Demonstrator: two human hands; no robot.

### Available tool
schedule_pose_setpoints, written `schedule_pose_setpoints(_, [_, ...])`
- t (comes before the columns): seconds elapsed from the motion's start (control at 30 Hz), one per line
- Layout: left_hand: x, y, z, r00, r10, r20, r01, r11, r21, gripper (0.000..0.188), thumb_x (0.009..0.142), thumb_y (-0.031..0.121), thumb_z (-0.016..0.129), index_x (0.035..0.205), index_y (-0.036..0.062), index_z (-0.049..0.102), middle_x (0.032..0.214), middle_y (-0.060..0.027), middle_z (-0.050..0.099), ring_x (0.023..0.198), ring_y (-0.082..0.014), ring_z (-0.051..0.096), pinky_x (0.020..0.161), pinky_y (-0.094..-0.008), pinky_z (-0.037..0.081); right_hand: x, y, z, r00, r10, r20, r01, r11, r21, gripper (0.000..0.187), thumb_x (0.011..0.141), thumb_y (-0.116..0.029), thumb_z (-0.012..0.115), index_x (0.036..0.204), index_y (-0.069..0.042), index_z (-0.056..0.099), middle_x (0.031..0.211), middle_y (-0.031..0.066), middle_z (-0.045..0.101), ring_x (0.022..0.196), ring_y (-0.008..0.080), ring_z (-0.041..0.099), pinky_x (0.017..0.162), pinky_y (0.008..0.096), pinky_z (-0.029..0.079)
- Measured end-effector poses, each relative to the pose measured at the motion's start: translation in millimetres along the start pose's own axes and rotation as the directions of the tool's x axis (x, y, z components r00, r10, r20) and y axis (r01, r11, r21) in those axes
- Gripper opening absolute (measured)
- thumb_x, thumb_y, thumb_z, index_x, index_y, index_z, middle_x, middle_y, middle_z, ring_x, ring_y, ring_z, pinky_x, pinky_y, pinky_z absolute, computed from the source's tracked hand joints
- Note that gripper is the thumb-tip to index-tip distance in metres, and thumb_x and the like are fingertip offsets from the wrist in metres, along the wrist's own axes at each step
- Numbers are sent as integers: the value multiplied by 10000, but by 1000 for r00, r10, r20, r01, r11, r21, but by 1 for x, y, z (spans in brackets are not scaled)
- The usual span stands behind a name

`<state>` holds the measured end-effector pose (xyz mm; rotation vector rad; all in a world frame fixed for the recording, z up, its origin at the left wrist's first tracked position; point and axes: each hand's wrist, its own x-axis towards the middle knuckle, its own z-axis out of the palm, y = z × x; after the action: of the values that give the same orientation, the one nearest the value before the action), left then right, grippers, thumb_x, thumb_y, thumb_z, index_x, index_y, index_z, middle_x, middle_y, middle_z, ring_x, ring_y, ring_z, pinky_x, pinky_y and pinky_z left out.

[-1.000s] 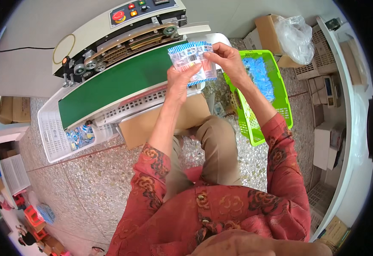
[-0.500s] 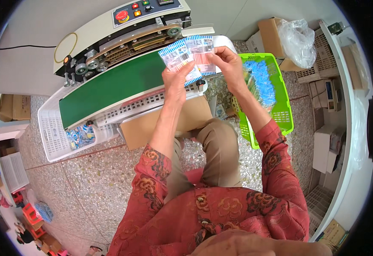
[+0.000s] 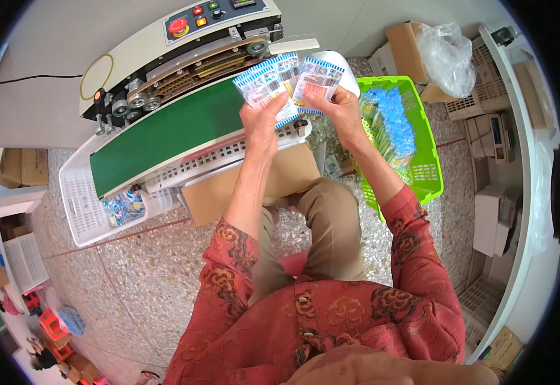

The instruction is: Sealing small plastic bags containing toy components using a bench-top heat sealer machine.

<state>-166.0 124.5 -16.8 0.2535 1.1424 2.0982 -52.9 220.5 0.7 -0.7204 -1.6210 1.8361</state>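
Note:
My left hand (image 3: 260, 127) pinches a small fan of flat packets (image 3: 259, 85), clear and printed, with blue-striped top edges. Between the thumb and fingers of my right hand (image 3: 345, 114) is a separate packet (image 3: 321, 75) of the same kind, tilted to the right. Its lower left edge sits close to the packets in my left hand; whether they touch I cannot tell. Both hands are raised just past the right end of a green conveyor belt (image 3: 177, 138), which belongs to a band sealing machine (image 3: 139, 48).
A lime green basket (image 3: 428, 154) at the right holds many stacked packets with blue tops (image 3: 392, 125). Below the belt's left end stands a white basket (image 3: 78, 205) with blue-and-white packets in it. An open cardboard box (image 3: 228, 186) lies before my knees. Shelving (image 3: 517, 256) lines the right.
My right hand has drawn its packet a little to the right, apart from the others, and turned it. The packets in my left hand now show fanned. The view has shifted slightly.

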Motion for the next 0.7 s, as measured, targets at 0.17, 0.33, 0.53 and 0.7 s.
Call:
schedule_pose_setpoints(0.17, [3,0,-2,999,2,-33,-3,1000,-10,375,683,-20,669,1033,13,540,956,-60,604,830,-129,577,758,-262,456,8,0,-4,998,33,-62,-26,994,105,193,772,-168,643,907,-32,628,837,26,637,749,82,578,653,223,461])
schedule_pose_setpoints(0.33, [2,5,-6,994,-34,-99,31,999,-35,389,686,-17,666,1049,14,531,973,-64,599,860,-139,570,779,-276,444,24,14,-19,952,299,-64,-280,937,210,174,785,-212,630,882,-67,621,837,12,625,744,85,568,613,243,462])
schedule_pose_setpoints(0.53, [-4,3,-5,995,-89,-49,87,995,-39,389,683,-10,667,1047,16,532,979,-68,598,864,-143,573,777,-278,450,47,29,-32,935,354,-33,-345,926,149,168,803,-168,600,927,-56,609,875,40,624,719,100,586,597,241,478])
schedule_pose_setpoints(0.7, [-17,3,8,953,-230,198,223,973,54,314,695,11,675,989,9,564,917,-62,618,788,-130,595,720,-263,482,71,26,-21,922,380,71,-387,901,195,211,780,-167,621,918,-9,601,829,50,619,722,127,591,594,240,487])
